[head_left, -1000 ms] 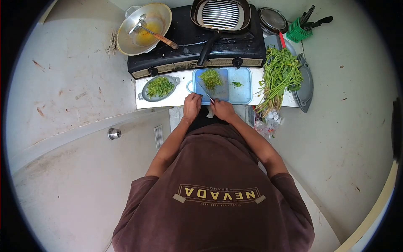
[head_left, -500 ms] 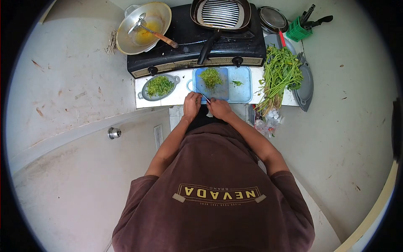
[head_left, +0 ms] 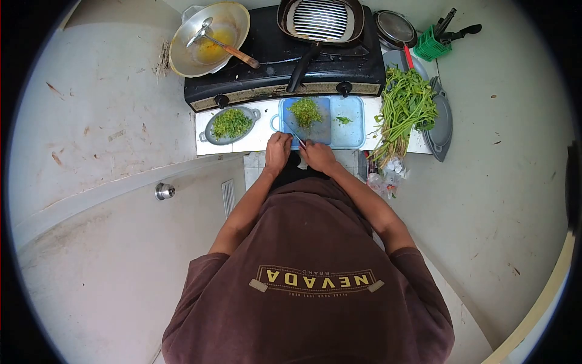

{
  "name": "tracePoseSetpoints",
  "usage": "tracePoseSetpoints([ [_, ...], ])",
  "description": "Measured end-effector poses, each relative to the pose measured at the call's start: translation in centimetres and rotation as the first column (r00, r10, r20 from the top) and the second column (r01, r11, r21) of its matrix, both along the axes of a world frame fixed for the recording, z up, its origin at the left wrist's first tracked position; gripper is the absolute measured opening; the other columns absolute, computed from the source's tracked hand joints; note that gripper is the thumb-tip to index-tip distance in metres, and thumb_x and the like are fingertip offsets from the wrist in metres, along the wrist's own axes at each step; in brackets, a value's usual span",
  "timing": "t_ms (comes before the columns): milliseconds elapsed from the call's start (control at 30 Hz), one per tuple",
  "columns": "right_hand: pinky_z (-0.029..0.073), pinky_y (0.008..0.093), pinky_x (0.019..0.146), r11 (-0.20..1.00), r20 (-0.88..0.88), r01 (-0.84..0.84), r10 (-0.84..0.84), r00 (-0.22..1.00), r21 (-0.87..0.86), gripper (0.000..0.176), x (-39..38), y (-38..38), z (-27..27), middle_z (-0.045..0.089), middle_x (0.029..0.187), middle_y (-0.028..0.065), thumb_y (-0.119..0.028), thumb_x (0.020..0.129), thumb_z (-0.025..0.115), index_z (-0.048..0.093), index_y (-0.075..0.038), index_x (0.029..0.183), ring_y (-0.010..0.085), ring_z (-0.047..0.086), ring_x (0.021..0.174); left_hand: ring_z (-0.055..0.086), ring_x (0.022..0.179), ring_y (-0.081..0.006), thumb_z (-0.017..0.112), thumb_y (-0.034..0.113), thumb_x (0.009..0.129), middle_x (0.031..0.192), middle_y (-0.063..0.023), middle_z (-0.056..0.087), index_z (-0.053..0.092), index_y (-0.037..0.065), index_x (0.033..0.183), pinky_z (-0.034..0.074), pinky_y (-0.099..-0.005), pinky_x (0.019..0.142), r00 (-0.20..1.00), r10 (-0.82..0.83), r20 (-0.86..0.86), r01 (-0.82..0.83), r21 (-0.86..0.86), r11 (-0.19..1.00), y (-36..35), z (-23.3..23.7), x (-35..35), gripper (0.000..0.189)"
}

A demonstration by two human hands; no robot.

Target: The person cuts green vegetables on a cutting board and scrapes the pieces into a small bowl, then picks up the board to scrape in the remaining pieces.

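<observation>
Head view, shirt: brown, fills the near part, arms reaching away toward the counter.
Writing on shirt: "NEVADA" in pale capitals, upside down from here, with a small "BRAND" by it; tiny line alongside too small to read.
Left hand: at the near left corner of the cutting board, fingers curled down; whether anything is held under them cannot be told.
Right hand: just beside the left, fingers closed around the handle of a knife.
Knife: thin blade slanting away and to the left between the two hands, lying over the near edge of the board.
Cutting board: blue, flat on the counter, straight ahead of the hands.
Chopped greens: loose heap on the far left half of the board, apart from the blade; a small scrap on the right half.
Counter: narrow, white, crowded side to side.
Bowl: grey, oval, left of the board, filled with more chopped greens.
Bunch of stalks: long leafy greens right of the board, roots hanging over the near edge.
Plastic bag: crumpled, below the roots.
Tray: grey, partly under the stalks.
Stove: black, two knobs, directly behind board and bowl.
Wok: left burner, yellowish inside, spoon resting in it.
Grill pan: right burner, ridged, handle pointing toward the board.
Lid: round, right of the stove.
Basket: green, far right, dark utensil handles sticking out.
</observation>
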State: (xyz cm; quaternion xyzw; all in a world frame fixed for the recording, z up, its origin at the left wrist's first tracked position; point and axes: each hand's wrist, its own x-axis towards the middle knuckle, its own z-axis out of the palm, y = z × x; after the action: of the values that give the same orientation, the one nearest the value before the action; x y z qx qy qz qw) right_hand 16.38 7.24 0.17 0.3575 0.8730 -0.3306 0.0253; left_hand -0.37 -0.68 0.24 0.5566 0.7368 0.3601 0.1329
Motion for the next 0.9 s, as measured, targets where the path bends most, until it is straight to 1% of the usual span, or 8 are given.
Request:
tracePoseSetpoints([
  [133,0.058,0.0556,0.071,1.0,0.025,-0.027,0.027,0.999,-0.012,0.045,0.3,-0.5,0.0,0.072,0.079,0.0258,-0.04,0.105,0.05,0.065,0.003,0.105,0.0448,0.072,0.076,0.066,0.087,-0.0371,0.071,-0.001,0.087,0.09,-0.017,0.068,0.074,-0.001,0.093,0.053,-0.0452,0.079,1.0,0.015,0.026,-0.015,-0.004,1.0,-0.1,0.3,0.1,0.006],
  [200,0.058,0.0553,0.07,1.0,0.021,-0.028,0.028,0.999,-0.005,0.045,0.4,-0.8,-0.3,0.072,0.078,0.0252,-0.039,0.105,0.051,0.064,0.004,0.105,0.0446,0.072,0.075,0.066,0.087,-0.0368,0.071,-0.001,0.087,0.09,-0.0169,0.068,0.074,-0.001,0.092,0.053,-0.045,0.079,1.0,0.002,0.004,-0.002,-0.009,1.0,-0.2,0.1,-0.1,0.006],
  [400,0.058,0.0539,0.07,0.999,0.058,-0.035,0.034,0.998,0.022,0.043,-0.4,-0.4,-0.5,0.072,0.079,0.0246,-0.036,0.104,0.053,0.064,0.005,0.102,0.0427,0.073,0.076,0.066,0.089,-0.0361,0.071,-0.001,0.087,0.09,-0.0167,0.068,0.075,-0.001,0.094,0.053,-0.0448,0.08,1.0,-0.003,0.006,0.003,-0.007,1.0,-0.5,-0.2,0.0,0.009],
  [500,0.058,0.0543,0.071,1.0,0.019,-0.025,0.025,1.0,0.007,0.042,0.1,-0.3,-0.3,0.072,0.079,0.0249,-0.036,0.104,0.053,0.064,0.004,0.101,0.0428,0.073,0.076,0.067,0.089,-0.0361,0.07,-0.002,0.087,0.089,-0.017,0.068,0.075,-0.001,0.095,0.054,-0.0449,0.08,0.999,0.013,0.046,-0.013,-0.007,1.0,-0.7,-0.7,-0.1,0.01],
  [533,0.058,0.0547,0.071,1.0,0.021,-0.022,0.022,1.0,0.014,0.042,0.0,-0.3,-0.4,0.072,0.078,0.025,-0.036,0.104,0.053,0.064,0.004,0.101,0.0432,0.073,0.076,0.067,0.089,-0.0361,0.07,-0.002,0.087,0.089,-0.0172,0.068,0.075,-0.001,0.096,0.054,-0.045,0.08,0.998,0.017,0.064,-0.016,-0.01,1.0,-0.6,-0.6,-0.1,0.01],
  [733,0.057,0.0568,0.072,1.0,-0.025,0.031,-0.031,0.999,0.002,0.042,-0.5,-0.3,-0.8,0.071,0.078,0.0265,-0.037,0.104,0.052,0.064,0.003,0.103,0.0458,0.072,0.075,0.068,0.086,-0.0372,0.071,0.0,0.088,0.089,-0.0181,0.069,0.075,0.0,0.095,0.054,-0.0459,0.079,0.998,-0.059,0.014,0.06,-0.011,0.998,-0.1,-0.4,-0.2,0.008],
  [833,0.057,0.0571,0.072,0.999,-0.007,0.037,-0.037,0.999,-0.018,0.042,-0.5,-0.2,0.0,0.071,0.079,0.0275,-0.037,0.104,0.052,0.063,0.003,0.104,0.0471,0.071,0.076,0.068,0.085,-0.0377,0.071,0.0,0.088,0.089,-0.0183,0.069,0.074,0.0,0.095,0.054,-0.0462,0.077,0.999,-0.04,0.01,0.041,-0.016,0.999,0.0,-0.4,-0.1,0.008],
  [900,0.057,0.0571,0.072,0.999,0.006,0.03,-0.03,1.0,-0.017,0.042,-0.3,-0.4,0.4,0.071,0.079,0.0279,-0.037,0.104,0.051,0.063,0.004,0.104,0.0478,0.071,0.076,0.068,0.084,-0.0379,0.071,0.0,0.088,0.09,-0.0186,0.069,0.074,-0.001,0.094,0.054,-0.0462,0.077,0.998,-0.005,0.065,0.007,-0.032,0.999,0.0,-0.5,0.0,0.007],
])
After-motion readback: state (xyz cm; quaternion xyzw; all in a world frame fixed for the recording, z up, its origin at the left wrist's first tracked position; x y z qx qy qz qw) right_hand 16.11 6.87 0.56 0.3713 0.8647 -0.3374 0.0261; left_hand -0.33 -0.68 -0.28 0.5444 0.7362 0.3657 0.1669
